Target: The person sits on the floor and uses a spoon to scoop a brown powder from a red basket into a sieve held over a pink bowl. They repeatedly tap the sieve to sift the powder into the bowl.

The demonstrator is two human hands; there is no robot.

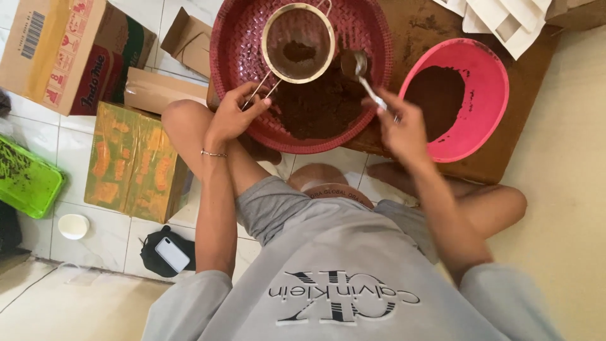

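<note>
I sit on the floor over a round red woven tray [235, 57] that holds a pile of dark brown powder [319, 107]. My left hand [235, 115] grips the wire handle of a round metal sieve [298, 43], held above the tray with a little powder in its mesh. My right hand [402, 123] holds a metal spoon [356, 64] by its handle, its bowl heaped with powder just right of the sieve's rim. To the right stands a pink plastic bowl [489, 76] with more brown powder [442, 101] inside.
A brown board [499, 161] lies under the bowl and tray. Cardboard boxes [63, 50] and a yellow-green box [132, 161] stand at left, beside a green tray [25, 180]. A phone [172, 254] on a black pouch and a small white lid [73, 226] lie on the tiles.
</note>
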